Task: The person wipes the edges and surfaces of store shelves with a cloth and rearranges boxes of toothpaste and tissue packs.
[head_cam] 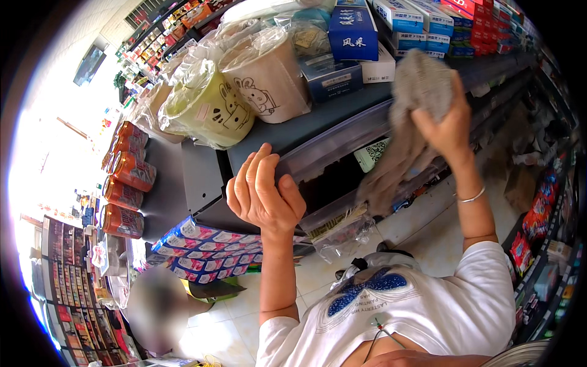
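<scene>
A grey-brown cloth point(419, 87) is bunched in my right hand point(442, 119), which is raised over the front edge of a dark shelf point(330, 114); its lower part hangs down, blurred. My left hand point(268, 190) is near the shelf's corner, palm up with curled fingers and nothing in it. Beyond it stand a green plastic-wrapped bucket point(215, 105) with a rabbit drawing and a beige one point(268, 75) beside it. Blue boxes point(353, 34) are stacked to their right, behind the cloth. Under the shelf edge, a green card with a printed code point(371, 153) shows.
Red-labelled jars point(123, 220) line the shelf's left end. Blue and pink packs point(206, 252) hang below. A plastic bag point(341, 231) hangs near my left forearm. Stocked shelves point(541, 257) curve along the right. A person point(160, 307), blurred, is at lower left.
</scene>
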A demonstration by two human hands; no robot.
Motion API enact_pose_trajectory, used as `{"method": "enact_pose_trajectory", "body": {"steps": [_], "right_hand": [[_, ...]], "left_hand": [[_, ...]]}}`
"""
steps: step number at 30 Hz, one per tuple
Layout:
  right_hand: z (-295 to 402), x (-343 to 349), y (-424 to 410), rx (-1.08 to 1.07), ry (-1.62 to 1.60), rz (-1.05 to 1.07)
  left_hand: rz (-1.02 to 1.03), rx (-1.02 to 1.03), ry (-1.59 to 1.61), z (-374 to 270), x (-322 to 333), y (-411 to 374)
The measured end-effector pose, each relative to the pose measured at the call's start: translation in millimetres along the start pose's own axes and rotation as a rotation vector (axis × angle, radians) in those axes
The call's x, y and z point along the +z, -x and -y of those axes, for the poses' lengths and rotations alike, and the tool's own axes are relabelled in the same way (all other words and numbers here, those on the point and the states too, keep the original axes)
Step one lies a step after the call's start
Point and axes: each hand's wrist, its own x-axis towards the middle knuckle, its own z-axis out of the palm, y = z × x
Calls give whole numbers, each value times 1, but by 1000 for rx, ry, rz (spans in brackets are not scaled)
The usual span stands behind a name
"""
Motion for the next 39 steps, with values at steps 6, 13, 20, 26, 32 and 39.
{"method": "enact_pose_trajectory", "body": {"steps": [6,13,20,26,32,39], "right_hand": [[-120,-43,1,-20,236,-138],[-118,-27,7,64,72,-294],[-115,-27,6,10,72,-291],[-110,-27,6,59,20,-316],[-113,-23,10,91,-52,-360],[-118,-18,9,29,-89,-391]], "left_hand": [[-24,-11,-17,-6,3,-5],[79,-86,-64,-16,-7,-19],[131,-50,402,-51,0,-51],[283,-20,275,-76,35,-78],[388,76,217,-98,52,-91],[397,128,383,-122,72,-105]]}}
